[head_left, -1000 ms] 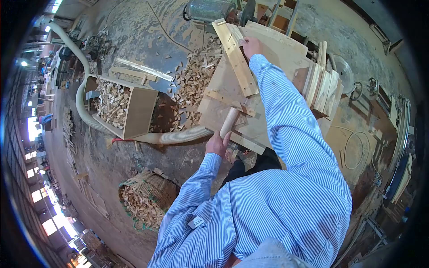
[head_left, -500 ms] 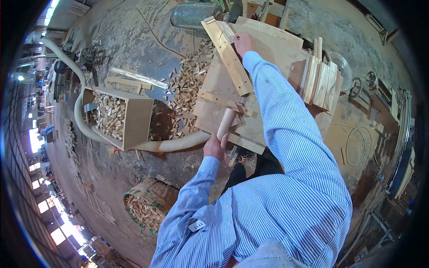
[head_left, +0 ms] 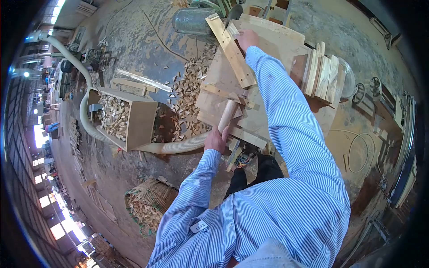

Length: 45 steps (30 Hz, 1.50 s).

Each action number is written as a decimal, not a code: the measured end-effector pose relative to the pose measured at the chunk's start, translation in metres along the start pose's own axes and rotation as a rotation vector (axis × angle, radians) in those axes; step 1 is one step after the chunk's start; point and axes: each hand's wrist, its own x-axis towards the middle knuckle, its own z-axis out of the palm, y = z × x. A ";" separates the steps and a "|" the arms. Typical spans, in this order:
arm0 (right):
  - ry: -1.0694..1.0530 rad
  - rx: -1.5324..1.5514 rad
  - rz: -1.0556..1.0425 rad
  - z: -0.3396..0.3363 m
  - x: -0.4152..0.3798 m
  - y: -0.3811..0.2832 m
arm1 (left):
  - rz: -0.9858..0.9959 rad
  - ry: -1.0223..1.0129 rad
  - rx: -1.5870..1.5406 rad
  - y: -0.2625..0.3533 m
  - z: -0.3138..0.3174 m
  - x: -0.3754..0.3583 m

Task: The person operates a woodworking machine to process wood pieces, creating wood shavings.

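My left hand is wrapped round the lower end of a round wooden handle at the near side of a wooden worktop. The handle's far end meets a wooden crossbar lying over the worktop. At the far left corner, my right hand is closed on a short pale wood piece, its fingers partly hidden. This piece lies against a long slanted wooden board. Beyond the piece, a dark round disc shows at the worktop's edge beside a green motor-like cylinder.
Wooden blocks are stacked on the right. Triangular offcuts cover the floor at left, near a box of offcuts. A ribbed hose runs below the worktop. A wicker basket of scraps stands nearer me.
The view has shifted slightly, and the worktop sits a little higher in it. Less of the pale wood piece shows by my right hand. Both hands keep their holds.
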 end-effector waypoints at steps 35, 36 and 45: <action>-0.087 0.052 0.178 0.054 -0.050 -0.028 | -0.069 -0.093 -0.063 -0.065 -0.022 -0.085; -0.082 0.049 0.181 0.050 -0.050 -0.028 | -0.078 -0.108 -0.053 -0.065 -0.021 -0.084; -0.069 0.090 0.158 0.050 -0.033 -0.020 | -0.045 -0.082 -0.040 -0.059 -0.011 -0.068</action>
